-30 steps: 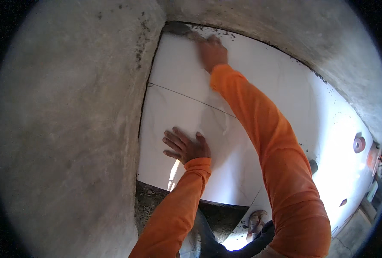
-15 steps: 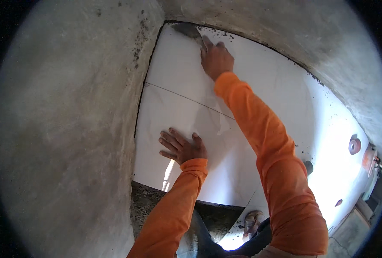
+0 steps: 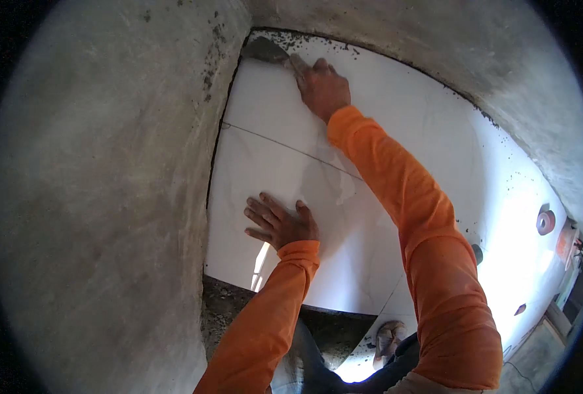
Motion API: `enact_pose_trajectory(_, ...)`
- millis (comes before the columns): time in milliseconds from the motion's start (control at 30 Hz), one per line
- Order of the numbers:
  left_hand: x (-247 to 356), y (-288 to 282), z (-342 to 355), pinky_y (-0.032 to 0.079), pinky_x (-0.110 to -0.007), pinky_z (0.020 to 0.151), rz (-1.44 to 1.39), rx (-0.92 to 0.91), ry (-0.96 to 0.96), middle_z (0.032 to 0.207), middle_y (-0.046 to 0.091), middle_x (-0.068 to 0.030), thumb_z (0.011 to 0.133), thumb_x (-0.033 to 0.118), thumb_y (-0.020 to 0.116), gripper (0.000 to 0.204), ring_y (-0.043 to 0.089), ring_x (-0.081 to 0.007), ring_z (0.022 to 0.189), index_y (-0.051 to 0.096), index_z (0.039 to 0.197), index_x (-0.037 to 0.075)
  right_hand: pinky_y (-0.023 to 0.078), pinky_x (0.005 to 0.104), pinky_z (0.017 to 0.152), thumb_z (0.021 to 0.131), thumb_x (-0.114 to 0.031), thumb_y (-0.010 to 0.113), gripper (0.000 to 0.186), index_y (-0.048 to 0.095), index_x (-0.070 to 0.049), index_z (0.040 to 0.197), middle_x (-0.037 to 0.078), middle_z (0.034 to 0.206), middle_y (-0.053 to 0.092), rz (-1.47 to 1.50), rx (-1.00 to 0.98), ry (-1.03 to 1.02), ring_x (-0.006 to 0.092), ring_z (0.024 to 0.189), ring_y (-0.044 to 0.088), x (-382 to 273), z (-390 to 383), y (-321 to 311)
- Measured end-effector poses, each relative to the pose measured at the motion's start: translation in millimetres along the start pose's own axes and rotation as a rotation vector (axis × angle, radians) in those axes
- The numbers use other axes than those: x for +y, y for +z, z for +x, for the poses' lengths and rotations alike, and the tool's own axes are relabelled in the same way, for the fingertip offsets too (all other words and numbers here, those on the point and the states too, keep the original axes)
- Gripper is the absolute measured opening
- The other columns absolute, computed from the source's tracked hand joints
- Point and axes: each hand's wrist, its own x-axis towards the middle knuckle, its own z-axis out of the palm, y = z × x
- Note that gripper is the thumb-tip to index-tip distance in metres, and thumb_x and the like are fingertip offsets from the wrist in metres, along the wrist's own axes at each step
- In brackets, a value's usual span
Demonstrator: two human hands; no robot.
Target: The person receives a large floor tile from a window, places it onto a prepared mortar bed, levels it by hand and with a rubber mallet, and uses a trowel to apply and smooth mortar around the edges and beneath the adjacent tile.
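Note:
My left hand [image 3: 279, 222] lies flat, fingers spread, on a glossy white floor tile [image 3: 285, 184] near its left edge. My right hand [image 3: 324, 87] reaches to the far corner of the tiled area and is shut on the handle of a trowel [image 3: 265, 50]. The trowel's grey metal blade rests in the corner where the tile meets the grey plastered walls. Both arms wear orange sleeves.
Grey cement walls [image 3: 101, 197] bound the tiles at the left and the back. Dark wet mortar [image 3: 222, 308] lies bare below the tile's near edge. My shoe [image 3: 386, 341] stands on a tile. Small round objects [image 3: 545, 222] lie at the right.
My right hand has drawn the trowel along the far tile edge toward the left corner. My left hand stays pressed flat on the tile.

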Motion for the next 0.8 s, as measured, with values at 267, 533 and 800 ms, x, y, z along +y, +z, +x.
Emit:
enact_pose_trajectory(267,1,2,0,0.003,-0.062,0.106,-0.027,0.044,0.014,0.151,0.005,-0.0221,0.086,0.045,0.038,0.078,0.003,-0.0393,0.139,0.010,0.145,0.001,0.053,0.0421,0.075,0.088,-0.023,0.049,0.051,0.038,-0.030,0.137,0.015,0.111,0.053,-0.048,0.087,-0.026,0.0308,0.097,0.061,16,25,-6)
enact_pose_trajectory(533,8,8,-2,0.004,-0.062,0.106,-0.045,0.041,0.002,0.151,0.005,-0.0219,0.086,0.043,0.043,0.078,0.003,-0.0391,0.139,0.011,0.144,0.002,0.040,0.0444,0.093,0.091,-0.018,0.041,0.043,0.044,-0.019,0.134,0.013,0.132,0.044,-0.168,-0.092,-0.068,0.0296,0.123,0.041,-9,35,-19)
enact_pose_trajectory(800,1,8,1,0.006,-0.062,0.107,-0.050,0.078,-0.011,0.150,0.007,-0.0216,0.085,0.041,0.045,0.078,0.005,-0.0381,0.139,0.012,0.144,0.002,0.051,0.0396,0.078,0.090,-0.017,0.045,0.029,0.058,-0.013,0.115,0.012,0.109,0.061,-0.228,-0.304,-0.066,0.0288,0.103,0.058,-20,35,-80)
